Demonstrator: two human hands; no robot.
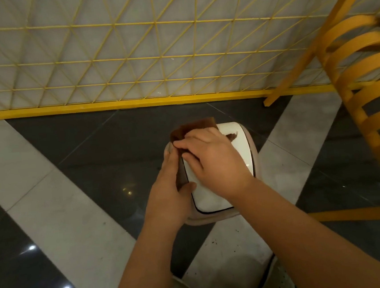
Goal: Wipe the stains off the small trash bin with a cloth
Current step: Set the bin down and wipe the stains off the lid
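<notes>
Right hand [211, 160] pressed the cloth [192, 127] flat-fingered onto the bin [242, 148] lid's far-left corner; left hand [167, 187] gripped its left edge

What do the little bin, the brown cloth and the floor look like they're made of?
Small trash bin: likely plastic, with a smooth, glossy white lid showing a highlight. Cloth: brown, matte fabric, creased and soft under the right hand. Floor: polished stone or tile, mirroring ceiling lights.

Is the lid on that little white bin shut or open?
Shut. The bin stands upright on the floor, its white lid lying flat in the rim. The right hand presses a brown cloth on it.
</notes>
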